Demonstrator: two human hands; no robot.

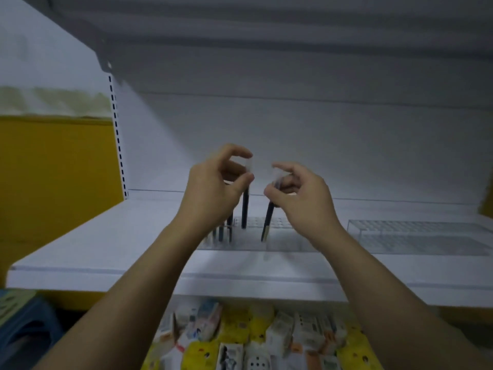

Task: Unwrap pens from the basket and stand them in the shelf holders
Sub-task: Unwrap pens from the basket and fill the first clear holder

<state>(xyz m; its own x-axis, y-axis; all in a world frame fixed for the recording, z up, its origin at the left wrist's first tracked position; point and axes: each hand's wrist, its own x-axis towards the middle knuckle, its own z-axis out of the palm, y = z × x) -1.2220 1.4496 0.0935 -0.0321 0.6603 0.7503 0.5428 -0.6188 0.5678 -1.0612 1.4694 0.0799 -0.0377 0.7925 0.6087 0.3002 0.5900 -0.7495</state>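
Note:
Both my hands are raised over a white shelf (pixel 106 244). My left hand (pixel 213 188) pinches the top of a dark pen (pixel 245 209) that hangs upright, a clear wrapper at its upper end. My right hand (pixel 298 193) pinches a second dark pen (pixel 267 222), tilted, its pale tip pointing down. Below them a clear plastic pen holder (pixel 277 222) with a grid of holes lies on the shelf. A few dark pens (pixel 225 232) stand in its left end. The basket is not in view.
A second clear grid holder (pixel 416 231) sits further right on the shelf. The shelf below holds several small boxed and yellow packaged goods (pixel 256 340). A blue object (pixel 24 332) is at the lower left, and a yellow panel (pixel 53 177) stands to the left.

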